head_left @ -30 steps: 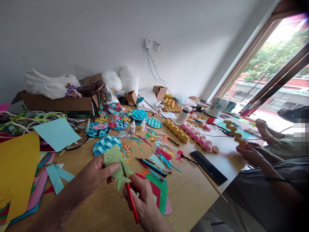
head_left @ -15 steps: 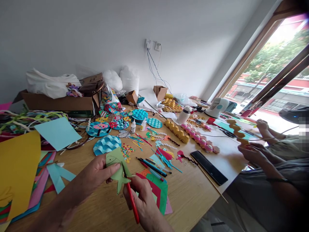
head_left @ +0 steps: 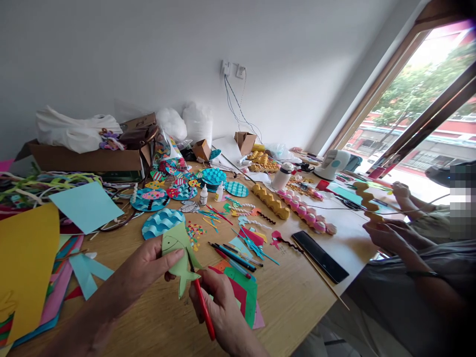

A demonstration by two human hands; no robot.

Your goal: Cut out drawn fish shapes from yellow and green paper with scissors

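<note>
Pinched between the thumb and fingers of my left hand (head_left: 158,260) is a light green paper fish (head_left: 176,254), with an eye and mouth drawn on it. Part of its outline is cut, and a strip of paper still hangs along its right side. My right hand (head_left: 221,307) grips red-handled scissors (head_left: 204,310), whose dark blades reach into the paper beside the tail. Below both hands lies the wooden table (head_left: 148,327). Close to my right hand are stacked coloured paper sheets (head_left: 251,297) and several pens and pencils (head_left: 236,258).
Blue wavy paper discs (head_left: 162,224), glue bottles (head_left: 203,195) and paper scraps cover the middle. Yellow paper (head_left: 28,267) lies at left. A black phone-like slab (head_left: 320,257) and a thin stick (head_left: 327,282) lie right. Another person's hands (head_left: 386,238) hold a yellow wavy strip.
The view has shifted slightly. My hands, the scissors and the green paper fish keep nearly the same pose; the paper strip beside the blades sits a little differently.
</note>
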